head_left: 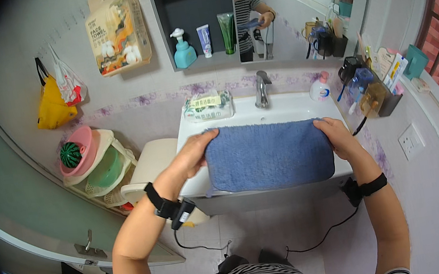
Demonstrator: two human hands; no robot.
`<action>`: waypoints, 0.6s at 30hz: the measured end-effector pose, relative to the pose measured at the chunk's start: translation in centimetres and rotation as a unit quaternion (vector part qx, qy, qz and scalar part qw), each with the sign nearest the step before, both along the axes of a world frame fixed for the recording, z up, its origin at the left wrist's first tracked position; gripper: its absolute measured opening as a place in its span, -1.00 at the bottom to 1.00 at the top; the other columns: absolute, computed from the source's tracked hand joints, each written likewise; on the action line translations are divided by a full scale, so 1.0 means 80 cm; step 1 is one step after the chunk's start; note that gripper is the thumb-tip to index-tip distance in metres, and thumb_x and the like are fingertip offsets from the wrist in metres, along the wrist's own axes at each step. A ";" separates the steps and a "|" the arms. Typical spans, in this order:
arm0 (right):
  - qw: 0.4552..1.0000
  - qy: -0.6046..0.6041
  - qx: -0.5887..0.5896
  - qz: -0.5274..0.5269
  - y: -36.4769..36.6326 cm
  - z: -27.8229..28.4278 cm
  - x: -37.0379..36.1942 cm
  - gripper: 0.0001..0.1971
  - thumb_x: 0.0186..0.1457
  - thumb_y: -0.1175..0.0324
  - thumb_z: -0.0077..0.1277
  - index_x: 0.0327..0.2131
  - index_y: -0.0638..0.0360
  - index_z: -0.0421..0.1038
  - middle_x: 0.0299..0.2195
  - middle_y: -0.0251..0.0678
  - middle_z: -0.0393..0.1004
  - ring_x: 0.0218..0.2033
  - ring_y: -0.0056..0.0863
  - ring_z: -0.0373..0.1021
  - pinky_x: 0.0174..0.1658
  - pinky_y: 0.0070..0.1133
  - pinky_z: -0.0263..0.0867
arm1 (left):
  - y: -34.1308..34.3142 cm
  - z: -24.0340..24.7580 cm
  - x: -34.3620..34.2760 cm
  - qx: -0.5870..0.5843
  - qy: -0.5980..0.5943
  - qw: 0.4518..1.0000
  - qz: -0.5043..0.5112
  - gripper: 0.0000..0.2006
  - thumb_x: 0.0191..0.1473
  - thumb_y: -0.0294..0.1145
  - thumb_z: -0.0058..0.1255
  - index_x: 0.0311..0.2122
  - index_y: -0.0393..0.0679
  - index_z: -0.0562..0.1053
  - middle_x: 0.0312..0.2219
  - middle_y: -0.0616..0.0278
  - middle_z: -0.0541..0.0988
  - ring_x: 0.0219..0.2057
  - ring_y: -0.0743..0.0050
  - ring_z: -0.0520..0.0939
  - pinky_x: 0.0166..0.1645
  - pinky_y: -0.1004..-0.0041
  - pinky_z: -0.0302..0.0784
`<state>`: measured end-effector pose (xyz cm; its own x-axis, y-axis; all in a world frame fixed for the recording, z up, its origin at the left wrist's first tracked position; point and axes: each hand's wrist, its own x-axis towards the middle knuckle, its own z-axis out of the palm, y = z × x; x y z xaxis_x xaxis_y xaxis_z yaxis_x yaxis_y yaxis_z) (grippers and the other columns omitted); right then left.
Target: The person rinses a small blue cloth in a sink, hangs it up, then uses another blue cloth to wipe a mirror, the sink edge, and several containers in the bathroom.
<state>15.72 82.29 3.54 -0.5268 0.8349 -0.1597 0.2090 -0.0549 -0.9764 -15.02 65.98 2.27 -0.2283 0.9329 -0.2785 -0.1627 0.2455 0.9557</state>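
A blue towel point(269, 155) is spread out flat between my two hands, over the front part of the white sink point(245, 115). My left hand point(197, 151) grips it at the upper left corner, thumb on top. At the upper right corner, my right hand point(339, 139) pinches it the same way, with the other fingers partly hidden behind the cloth. The towel covers most of the basin and its front edge. Behind it stands the metal faucet point(262, 89), upright and apart from the cloth.
A pack of wipes point(209, 107) and a clear bottle with a pink top point(319, 88) sit on the sink's back corners. To the left are a closed toilet point(156, 159) and a rack of basins point(103, 168). A mirror cabinet point(194, 19) hangs above; a holder point(382, 101) juts from the right wall.
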 end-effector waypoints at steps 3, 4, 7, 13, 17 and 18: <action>0.990 0.129 0.049 -0.013 0.040 -0.007 -0.011 -0.75 0.06 0.22 -0.08 -0.35 0.24 0.35 -0.57 -0.43 0.33 -0.64 -0.71 0.21 -0.63 -0.75 0.10 | 0.037 0.000 0.041 -0.012 -0.248 0.968 0.034 -0.67 0.17 -0.17 -0.28 -0.16 -0.23 0.33 -0.31 0.17 0.52 -0.38 0.47 0.60 -0.37 0.50 0.58; 0.993 0.108 0.039 0.002 0.027 0.017 -0.022 -0.76 0.10 0.24 -0.10 -0.33 0.25 0.33 -0.58 -0.47 0.30 -0.65 -0.73 0.20 -0.62 -0.77 0.11 | 0.045 -0.002 0.046 0.006 -0.273 0.962 0.017 -0.63 0.15 -0.11 -0.24 -0.10 -0.19 0.32 -0.26 0.16 0.50 -0.29 0.44 0.57 -0.30 0.45 0.56; 0.982 0.095 0.140 0.088 -0.015 0.030 -0.071 -0.57 0.06 0.20 -0.03 -0.09 0.34 0.28 -0.45 -0.24 0.43 -0.46 -0.55 0.43 -0.54 -0.67 0.29 | 0.061 0.024 0.071 0.054 -0.290 0.955 -0.030 -0.56 0.12 -0.02 -0.20 -0.04 -0.16 0.29 -0.19 0.14 0.48 -0.17 0.37 0.54 -0.19 0.38 0.54; 0.930 0.156 0.306 0.132 0.003 0.023 -0.096 -0.70 0.06 0.35 -0.03 -0.14 0.29 0.35 -0.30 -0.29 0.47 -0.36 -0.61 0.40 -0.33 -0.66 0.31 | 0.102 0.044 0.079 0.102 -0.136 0.985 -0.001 -0.63 0.05 -0.27 -0.02 -0.05 -0.19 0.29 -0.22 0.20 0.47 -0.24 0.40 0.54 -0.16 0.41 0.51; 0.954 0.182 0.235 -0.045 0.029 0.006 -0.109 -0.64 0.12 0.36 -0.11 0.00 0.24 0.26 -0.08 -0.22 0.34 -0.20 -0.54 0.35 -0.22 -0.66 0.32 | 0.118 0.069 0.066 0.208 -0.108 0.968 0.091 -0.62 0.06 -0.37 -0.06 -0.02 -0.25 0.23 -0.17 0.16 0.42 -0.17 0.42 0.48 -0.09 0.41 0.44; 0.972 0.191 0.139 -0.003 0.018 0.022 -0.118 -0.58 0.16 0.28 -0.16 0.08 0.17 0.15 0.03 -0.18 0.23 -0.08 -0.46 0.28 -0.10 -0.55 0.27 | 0.124 0.069 0.053 0.250 -0.060 0.963 0.075 -0.59 0.08 -0.37 -0.09 0.02 -0.27 0.18 -0.13 0.16 0.40 -0.12 0.43 0.44 -0.06 0.42 0.40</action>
<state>6.27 83.76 5.28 -0.4990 0.8204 0.2790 -0.1702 0.2230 -0.9599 -10.79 75.89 7.77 -0.3646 0.9164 0.1652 -0.2777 -0.2763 0.9201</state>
